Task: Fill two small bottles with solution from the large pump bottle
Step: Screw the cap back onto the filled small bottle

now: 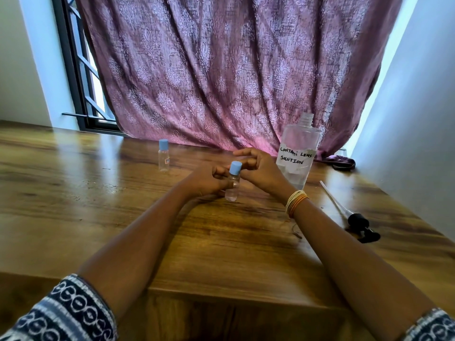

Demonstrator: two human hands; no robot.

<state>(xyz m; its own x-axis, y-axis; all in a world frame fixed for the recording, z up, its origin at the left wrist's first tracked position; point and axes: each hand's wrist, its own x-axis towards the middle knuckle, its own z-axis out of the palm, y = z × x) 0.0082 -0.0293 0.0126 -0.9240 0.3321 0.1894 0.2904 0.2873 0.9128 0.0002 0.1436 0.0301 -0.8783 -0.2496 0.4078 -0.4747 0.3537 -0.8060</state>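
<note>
A small clear bottle (231, 190) with a light blue cap (235, 167) stands on the wooden table (98, 193) at the centre. My left hand (209, 180) grips its body. My right hand (256, 168) has thumb and fingers on the cap, the other fingers spread. A second small clear bottle (163, 156) with a blue cap stands alone further back on the left. The large clear bottle (296, 153), labelled "Contact Lens Solution", stands uncapped behind my right hand, with a little liquid at its bottom. Its black pump head with long tube (354, 217) lies on the table at right.
A purple patterned curtain (234, 70) hangs behind the table, its hem resting on the far edge. A window frame (76, 70) shows at the left and a white wall (418, 119) at the right. The table's near edge runs below my forearms.
</note>
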